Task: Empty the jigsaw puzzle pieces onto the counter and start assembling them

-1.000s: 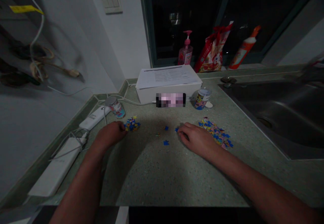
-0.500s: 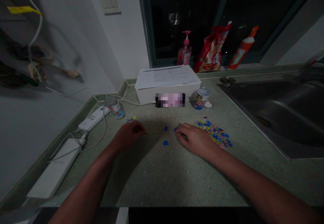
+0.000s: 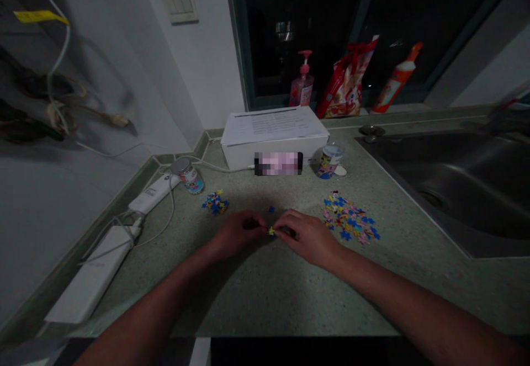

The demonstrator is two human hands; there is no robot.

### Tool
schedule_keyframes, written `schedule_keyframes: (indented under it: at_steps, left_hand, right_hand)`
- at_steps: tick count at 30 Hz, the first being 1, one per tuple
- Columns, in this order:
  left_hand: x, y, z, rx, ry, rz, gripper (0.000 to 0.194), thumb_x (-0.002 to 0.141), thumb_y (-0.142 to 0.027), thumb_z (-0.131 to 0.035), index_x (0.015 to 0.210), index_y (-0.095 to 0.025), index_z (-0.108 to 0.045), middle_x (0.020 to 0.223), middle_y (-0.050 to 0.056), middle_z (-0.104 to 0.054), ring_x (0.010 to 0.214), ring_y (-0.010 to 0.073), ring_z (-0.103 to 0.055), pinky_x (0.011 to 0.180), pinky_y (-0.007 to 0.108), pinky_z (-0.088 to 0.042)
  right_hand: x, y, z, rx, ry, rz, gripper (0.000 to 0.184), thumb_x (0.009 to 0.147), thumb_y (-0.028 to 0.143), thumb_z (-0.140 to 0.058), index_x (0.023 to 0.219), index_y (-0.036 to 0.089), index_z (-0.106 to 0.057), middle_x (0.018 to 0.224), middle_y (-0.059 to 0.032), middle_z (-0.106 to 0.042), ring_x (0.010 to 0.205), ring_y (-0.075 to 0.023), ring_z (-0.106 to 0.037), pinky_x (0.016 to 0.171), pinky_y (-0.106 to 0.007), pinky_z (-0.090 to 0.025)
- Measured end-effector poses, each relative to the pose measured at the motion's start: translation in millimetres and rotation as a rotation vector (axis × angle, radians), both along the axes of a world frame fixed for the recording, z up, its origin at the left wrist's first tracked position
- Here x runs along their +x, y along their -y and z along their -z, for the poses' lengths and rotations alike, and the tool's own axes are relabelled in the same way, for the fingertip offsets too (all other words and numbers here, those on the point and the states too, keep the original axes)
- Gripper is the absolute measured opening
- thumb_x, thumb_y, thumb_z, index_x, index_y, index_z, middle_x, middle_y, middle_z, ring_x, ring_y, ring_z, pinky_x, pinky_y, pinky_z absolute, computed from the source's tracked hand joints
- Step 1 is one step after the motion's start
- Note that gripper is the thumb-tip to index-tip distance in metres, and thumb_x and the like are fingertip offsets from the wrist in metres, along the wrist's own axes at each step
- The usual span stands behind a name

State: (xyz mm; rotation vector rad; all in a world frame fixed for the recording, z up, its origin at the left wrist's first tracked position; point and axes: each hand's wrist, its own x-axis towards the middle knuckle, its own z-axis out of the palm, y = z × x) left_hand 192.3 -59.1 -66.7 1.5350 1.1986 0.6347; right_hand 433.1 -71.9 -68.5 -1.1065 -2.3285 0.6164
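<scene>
My left hand [image 3: 242, 231] and my right hand [image 3: 308, 236] meet near the middle of the counter. Between their fingertips is a small yellow puzzle piece [image 3: 271, 231], pinched from both sides. A blue puzzle piece [image 3: 271, 209] lies just beyond it on the counter. Left of my hands sits a small pile of puzzle pieces [image 3: 215, 202], mostly blue and yellow. To the right spreads a larger pile of puzzle pieces [image 3: 350, 217] in blue, yellow and pink. My fingers partly hide what lies under them.
On the green counter [image 3: 256, 300] stand a lidded jar [image 3: 188, 175], an open jar [image 3: 330, 162] and a white box [image 3: 273, 134] with a phone [image 3: 278, 163] leaning on it. Power strips [image 3: 93, 275] and cables run along the left. A sink [image 3: 455, 189] is at the right.
My left hand has come from the left pile to the middle with a yellow puzzle piece. My right hand has shifted slightly left and nearer, meeting it.
</scene>
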Motion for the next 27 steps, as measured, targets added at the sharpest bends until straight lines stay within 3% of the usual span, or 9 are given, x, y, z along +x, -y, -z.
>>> schedule_keyframes:
  at_steps: [6,13,20,27]
  left_hand:
    - [0,0,0.9,-0.024,0.047,0.01,0.027,0.081,-0.044,-0.083,0.085,-0.019,-0.073,0.088,0.007,-0.078,0.084,0.0226,-0.072,0.08,0.036,-0.057]
    - [-3,-1,-2.3,0.023,-0.051,-0.03,0.02,0.087,-0.04,-0.073,0.094,-0.021,-0.074,0.094,0.008,-0.079,0.085,0.0247,-0.071,0.079,0.039,-0.057]
    - [-13,-8,-7.3,0.135,-0.23,-0.121,0.021,0.09,-0.037,-0.068,0.097,-0.02,-0.076,0.097,0.01,-0.08,0.091,0.0268,-0.073,0.083,0.04,-0.057]
    - [-15,-9,-5.8,0.214,-0.388,-0.157,0.019,0.091,-0.034,-0.065,0.099,-0.023,-0.078,0.094,0.006,-0.08,0.085,0.0241,-0.072,0.08,0.037,-0.057]
  right_hand:
    - [-3,-1,0.9,-0.111,-0.092,0.029,0.014,0.094,0.01,-0.067,0.098,0.023,-0.074,0.097,-0.0021,-0.074,0.076,-0.0141,-0.068,0.071,-0.027,-0.05]
    - [-2,-8,7.1,-0.278,-0.198,0.151,0.012,0.09,0.012,-0.067,0.09,0.022,-0.074,0.082,-0.0001,-0.074,0.072,-0.0158,-0.066,0.064,-0.027,-0.046]
    - [15,-19,6.0,-0.224,-0.076,0.315,0.013,0.089,0.021,-0.064,0.083,0.023,-0.074,0.076,-0.0007,-0.074,0.069,-0.0178,-0.067,0.064,-0.029,-0.045]
    - [17,-20,6.0,-0.225,0.006,0.338,0.014,0.089,0.021,-0.063,0.084,0.022,-0.076,0.078,-0.0024,-0.076,0.071,-0.0184,-0.069,0.066,-0.03,-0.044]
